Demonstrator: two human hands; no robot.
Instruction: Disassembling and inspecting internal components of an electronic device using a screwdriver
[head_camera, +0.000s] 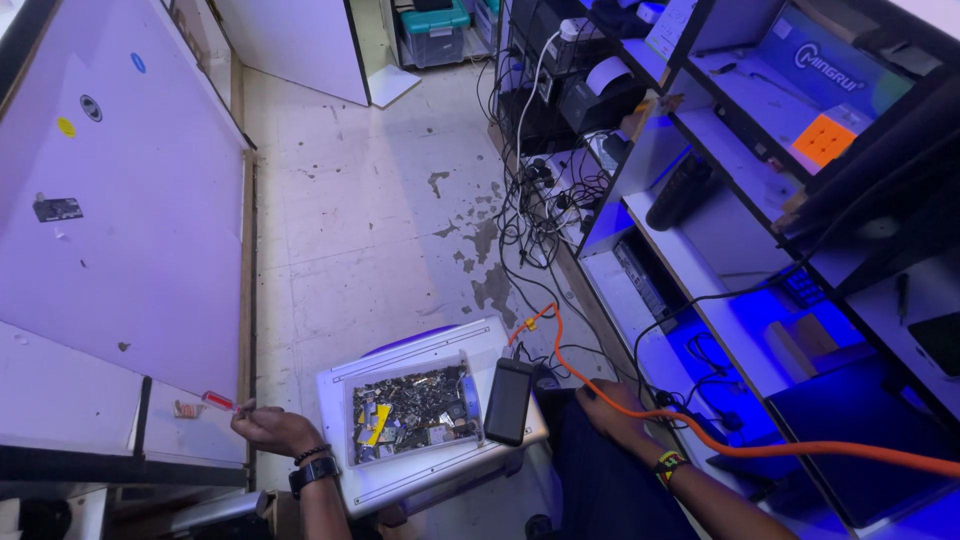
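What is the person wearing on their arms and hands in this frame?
Both forearms are bare, with no sleeves or gloves. The left hand has a black smartwatch on its wrist and a dark beaded bracelet beside it. The right hand has a multicoloured wristband.

We see a clear tray (352, 420) of small electronic parts beside a black phone (509, 401), shelves (720, 170) tangled with cables, and a teal bin (434, 34).

A small red-handled screwdriver (219, 402) lies level at the tabletop's edge, gripped at its tip end, while an orange cable (700, 432) trails across the lap.
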